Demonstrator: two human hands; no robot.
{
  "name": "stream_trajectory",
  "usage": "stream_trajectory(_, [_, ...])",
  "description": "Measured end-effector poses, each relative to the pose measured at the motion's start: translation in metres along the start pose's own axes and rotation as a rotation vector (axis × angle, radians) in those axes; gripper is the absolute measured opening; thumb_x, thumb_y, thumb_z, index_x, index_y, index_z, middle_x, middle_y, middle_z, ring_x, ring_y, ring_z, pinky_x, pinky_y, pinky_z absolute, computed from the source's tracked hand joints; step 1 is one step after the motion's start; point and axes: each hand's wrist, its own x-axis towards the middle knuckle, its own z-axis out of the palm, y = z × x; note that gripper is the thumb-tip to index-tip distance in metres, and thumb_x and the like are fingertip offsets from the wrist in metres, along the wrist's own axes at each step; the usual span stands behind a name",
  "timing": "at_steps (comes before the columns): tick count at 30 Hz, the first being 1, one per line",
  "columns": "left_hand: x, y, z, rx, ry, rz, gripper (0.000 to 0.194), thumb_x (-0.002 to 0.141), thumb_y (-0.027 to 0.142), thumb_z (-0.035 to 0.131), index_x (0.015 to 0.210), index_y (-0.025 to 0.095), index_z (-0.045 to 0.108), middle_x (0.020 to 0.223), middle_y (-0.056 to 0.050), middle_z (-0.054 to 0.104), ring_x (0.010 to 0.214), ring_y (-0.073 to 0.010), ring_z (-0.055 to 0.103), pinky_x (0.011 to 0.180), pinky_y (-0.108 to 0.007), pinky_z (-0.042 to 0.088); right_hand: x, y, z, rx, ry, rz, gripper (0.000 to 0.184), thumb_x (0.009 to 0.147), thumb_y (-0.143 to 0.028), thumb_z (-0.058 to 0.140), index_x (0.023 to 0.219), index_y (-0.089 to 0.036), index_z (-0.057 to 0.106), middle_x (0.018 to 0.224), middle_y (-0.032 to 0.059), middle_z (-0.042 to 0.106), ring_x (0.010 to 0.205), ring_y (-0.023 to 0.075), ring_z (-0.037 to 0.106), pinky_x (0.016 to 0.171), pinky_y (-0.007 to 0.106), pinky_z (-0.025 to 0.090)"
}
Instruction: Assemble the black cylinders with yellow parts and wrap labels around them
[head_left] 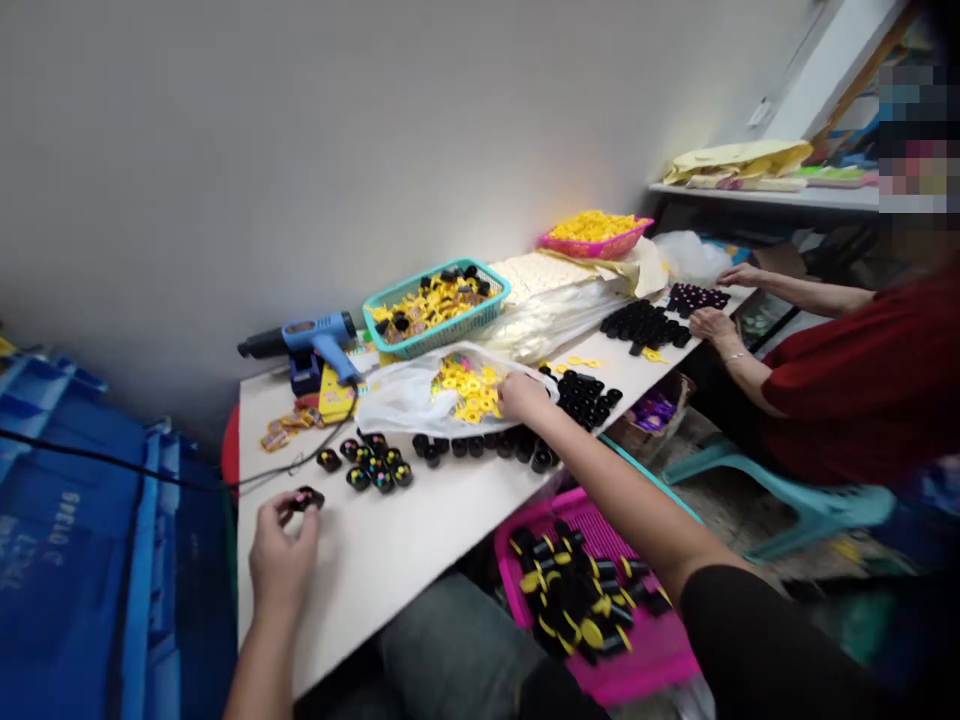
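At the table's left front, my left hand [283, 545] pinches a small black cup-like piece [306, 498] with a pink spot in it. My right hand [525, 398] reaches into a white plastic bag [397, 395] of small yellow plastic parts [469, 388]; its fingers are curled down at the heap, and whatever they grip is hidden. Between my hands stands a cluster of black pieces [375, 465] with coloured bits inside. Plain black pieces [589, 400] stand in rows along the bag and to the right of my right hand.
A blue heat gun [319, 335] and a teal basket [450, 328] line the back. A pink basket [517, 570] of black-and-yellow pieces sits below the table edge. Blue crates [67, 520] stand left. At right, a co-worker's hands [716, 330] are over black pieces.
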Motion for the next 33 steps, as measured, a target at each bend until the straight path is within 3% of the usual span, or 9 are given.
stream_trajectory(4, [-0.043, 0.010, -0.007, -0.181, -0.088, -0.007, 0.053, 0.076, 0.041, 0.050, 0.123, 0.021, 0.037, 0.113, -0.008, 0.058, 0.105, -0.0212, 0.062, 0.092, -0.038, 0.051, -0.005, 0.000, 0.001, 0.116, 0.028, -0.028, 0.021, 0.091, -0.016, 0.046, 0.104, -0.007, 0.059, 0.101, 0.0135, 0.065, 0.096, 0.0205, 0.060, 0.085, 0.034, 0.048])
stream_trajectory(8, [-0.088, 0.035, -0.018, -0.446, -0.289, -0.070, 0.048, 0.071, 0.038, 0.064, 0.113, 0.017, 0.055, 0.096, -0.007, 0.064, 0.093, -0.0222, 0.064, 0.092, -0.042, 0.050, -0.036, -0.016, 0.009, 0.596, 0.020, -0.180, 0.022, 0.086, -0.017, 0.046, 0.105, -0.011, 0.056, 0.081, 0.0005, 0.064, 0.067, 0.0079, 0.058, 0.065, 0.021, 0.048])
stream_trajectory(11, [-0.113, 0.049, -0.028, -0.512, -0.399, -0.100, 0.043, 0.073, 0.038, 0.065, 0.110, 0.017, 0.059, 0.105, -0.008, 0.064, 0.100, -0.0236, 0.062, 0.095, -0.041, 0.047, -0.080, -0.036, 0.020, 1.220, -0.211, -0.270, 0.015, 0.078, -0.020, 0.056, 0.089, -0.012, 0.061, 0.074, -0.0003, 0.065, 0.062, 0.0087, 0.060, 0.062, 0.023, 0.049])
stream_trajectory(13, [-0.126, 0.055, -0.033, -0.581, -0.469, -0.097, 0.042, 0.078, 0.038, 0.063, 0.114, 0.017, 0.058, 0.111, -0.009, 0.062, 0.104, -0.0237, 0.060, 0.095, -0.040, 0.046, -0.111, -0.048, 0.029, 1.408, -0.453, -0.258, 0.020, 0.077, -0.026, 0.061, 0.091, -0.012, 0.064, 0.076, 0.0022, 0.068, 0.070, 0.0134, 0.065, 0.066, 0.028, 0.051])
stream_trajectory(16, [-0.139, 0.060, -0.039, -0.703, -0.583, -0.073, 0.041, 0.086, 0.038, 0.053, 0.123, 0.018, 0.052, 0.108, -0.008, 0.061, 0.099, -0.0221, 0.059, 0.088, -0.037, 0.049, -0.151, -0.062, 0.041, 1.405, -0.544, -0.258, 0.024, 0.074, -0.030, 0.070, 0.093, -0.016, 0.068, 0.072, 0.0008, 0.066, 0.066, 0.0134, 0.062, 0.063, 0.029, 0.049])
stream_trajectory(19, [-0.149, 0.065, -0.043, -0.788, -0.623, -0.021, 0.041, 0.091, 0.039, 0.044, 0.126, 0.018, 0.048, 0.101, -0.007, 0.058, 0.091, -0.0205, 0.057, 0.081, -0.035, 0.050, -0.177, -0.072, 0.044, 1.276, -0.329, -0.334, 0.013, 0.071, -0.028, 0.075, 0.080, -0.020, 0.072, 0.078, -0.0004, 0.060, 0.067, 0.0113, 0.055, 0.061, 0.025, 0.046])
stream_trajectory(21, [-0.154, 0.067, -0.044, -0.769, -0.619, 0.021, 0.039, 0.092, 0.040, 0.042, 0.124, 0.019, 0.049, 0.102, -0.007, 0.057, 0.092, -0.0211, 0.056, 0.082, -0.035, 0.049, -0.189, -0.079, 0.043, 1.243, -0.316, -0.381, 0.011, 0.079, -0.031, 0.069, 0.082, -0.021, 0.073, 0.086, 0.0010, 0.060, 0.073, 0.0127, 0.055, 0.065, 0.026, 0.047])
stream_trajectory(25, [-0.159, 0.066, -0.045, -0.633, -0.596, 0.134, 0.034, 0.093, 0.036, 0.040, 0.122, 0.020, 0.049, 0.116, -0.010, 0.056, 0.107, -0.0254, 0.052, 0.093, -0.039, 0.042, -0.204, -0.094, 0.052, 1.261, -0.465, -0.278, 0.024, 0.088, -0.039, 0.056, 0.093, -0.020, 0.071, 0.076, 0.0013, 0.063, 0.063, 0.0125, 0.054, 0.060, 0.027, 0.046])
stream_trajectory(33, [-0.157, 0.076, -0.048, -0.493, -0.601, 0.322, 0.029, 0.093, 0.025, 0.035, 0.120, 0.021, 0.044, 0.114, -0.009, 0.054, 0.104, -0.0235, 0.053, 0.090, -0.038, 0.044, -0.211, -0.112, 0.077, 1.426, -0.237, -0.140, 0.030, 0.077, -0.029, 0.070, 0.104, -0.023, 0.056, 0.061, -0.0065, 0.054, 0.058, 0.0101, 0.053, 0.058, 0.024, 0.044])
